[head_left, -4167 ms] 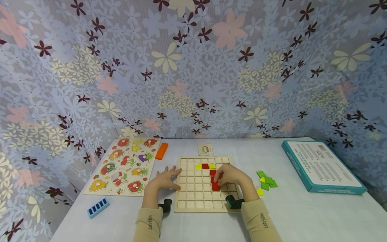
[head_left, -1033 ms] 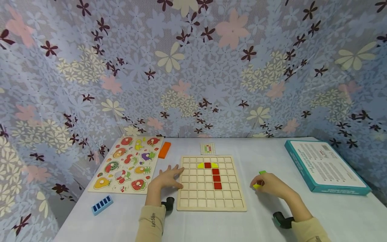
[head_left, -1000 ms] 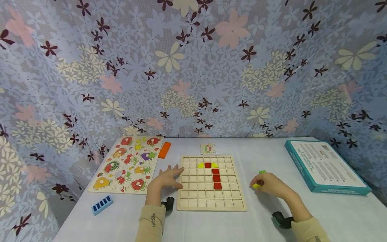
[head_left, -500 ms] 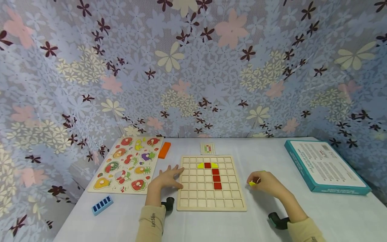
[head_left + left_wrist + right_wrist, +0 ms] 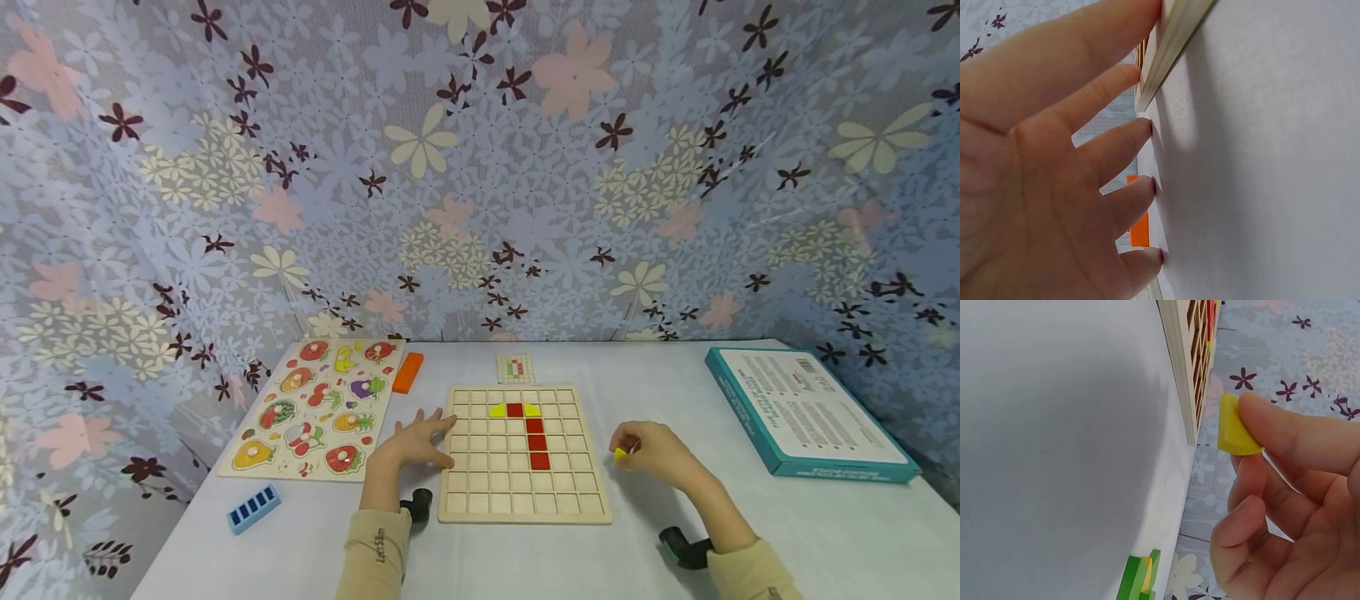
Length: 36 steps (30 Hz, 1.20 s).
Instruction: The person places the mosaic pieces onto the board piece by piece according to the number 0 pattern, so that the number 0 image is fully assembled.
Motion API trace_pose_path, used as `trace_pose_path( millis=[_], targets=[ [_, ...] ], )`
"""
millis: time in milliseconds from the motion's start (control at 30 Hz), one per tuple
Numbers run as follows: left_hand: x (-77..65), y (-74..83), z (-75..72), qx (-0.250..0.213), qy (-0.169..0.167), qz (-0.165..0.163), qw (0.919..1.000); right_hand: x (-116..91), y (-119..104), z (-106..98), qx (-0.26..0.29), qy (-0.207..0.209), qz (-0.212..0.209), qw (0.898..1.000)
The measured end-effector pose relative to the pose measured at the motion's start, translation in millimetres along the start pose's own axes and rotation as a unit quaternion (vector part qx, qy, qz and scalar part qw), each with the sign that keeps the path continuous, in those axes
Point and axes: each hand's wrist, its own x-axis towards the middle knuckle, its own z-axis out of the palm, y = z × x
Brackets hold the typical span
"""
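My right hand (image 5: 654, 454) is just right of the wooden grid board (image 5: 525, 514), apart from it. Its thumb and fingertips pinch a yellow quarter-round tile (image 5: 1232, 430), held above the table in the right wrist view. Spread out on the tabletop, my left hand (image 5: 408, 446) rests at the board's left side, its thumb and index finger touching the edge. On the grid, a red square tile (image 5: 515, 410) sits between two yellow rounded tiles (image 5: 498, 410), and below it to the right runs a column of red tiles (image 5: 536, 442).
Green tiles (image 5: 1130, 578) lie on the table, hidden behind my right hand in the head view. A small pattern card (image 5: 516, 368) is behind the board. Left are a fruit puzzle (image 5: 315, 408), an orange block (image 5: 408, 372) and a blue slotted piece (image 5: 253, 509); a teal box (image 5: 813, 417) is right.
My right hand left the red tiles on the board, went to the loose tiles, and has since shifted left towards the board with the yellow tile. My left hand stays at the board's edge.
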Motion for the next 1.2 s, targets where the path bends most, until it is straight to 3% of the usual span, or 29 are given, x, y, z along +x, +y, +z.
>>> trace_pose_path(
  millis=[167,400,733,967,1200],
  targets=[
    [-0.4,-0.1,0.3,0.001,0.0,0.0,1.0,2,-4,7,-0.003,0.007,0.017,1.0],
    [-1.0,1.0,0.5,-0.001,0.0,0.0,1.0,4,-10,13,0.014,0.014,0.002,1.0],
    [-2.1,1.5,-0.6,-0.005,0.001,0.0,1.0,8,-21,20,0.029,0.006,0.011,0.999],
    [-2.4,1.9,-1.1,0.0,-0.002,-0.003,1.0,9,-27,22,0.071,-0.01,-0.027,0.997],
    [-2.7,2.3,-1.5,-0.005,-0.002,-0.003,1.0,13,-33,31,0.07,-0.022,-0.058,0.996]
  ],
)
